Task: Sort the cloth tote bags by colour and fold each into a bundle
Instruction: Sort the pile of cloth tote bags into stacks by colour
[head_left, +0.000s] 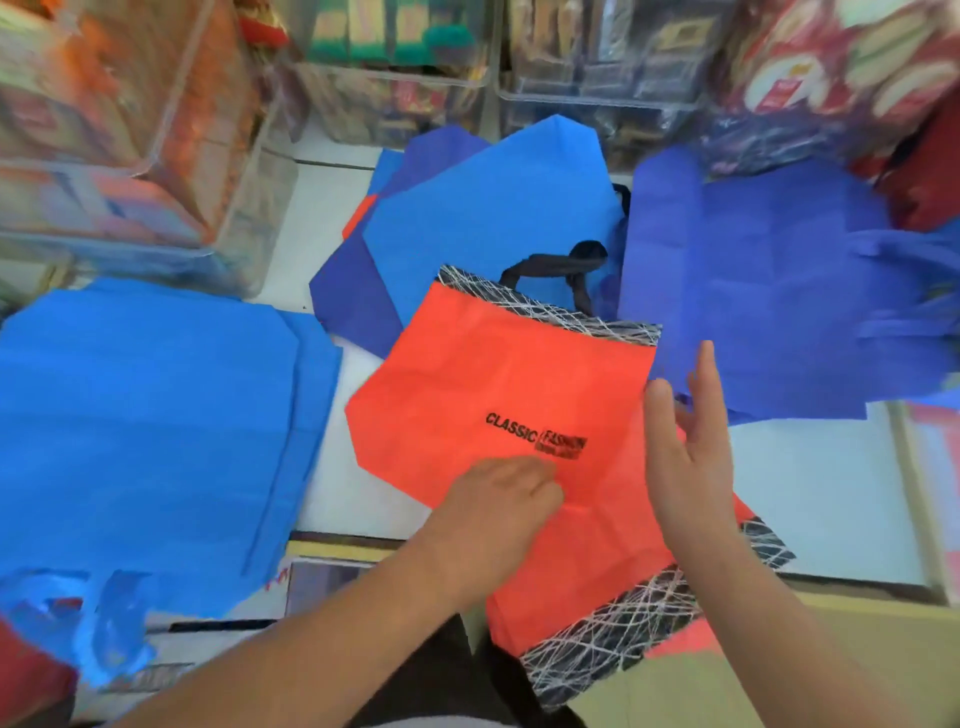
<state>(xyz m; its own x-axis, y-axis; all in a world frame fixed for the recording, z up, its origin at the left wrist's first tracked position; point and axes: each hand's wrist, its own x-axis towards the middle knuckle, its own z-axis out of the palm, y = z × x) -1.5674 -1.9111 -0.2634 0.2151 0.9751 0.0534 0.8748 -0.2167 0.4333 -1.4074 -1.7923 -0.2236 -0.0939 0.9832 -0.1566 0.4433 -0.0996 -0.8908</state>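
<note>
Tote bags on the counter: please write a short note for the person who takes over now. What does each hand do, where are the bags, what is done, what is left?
Left hand: fingers curled, pressing on the orange bag near its printed text; whether it pinches the cloth cannot be told.
Right hand: open, fingers spread, over the orange bag's right edge, holding nothing.
Orange bag: flat in the centre, black patterned trim, not folded.
Light blue bags: one spread at the left, one behind the orange bag.
Dark blue bags: loose at the right.
Done: colours partly grouped.
Left: fold every bag; no bundle is visible.
</note>
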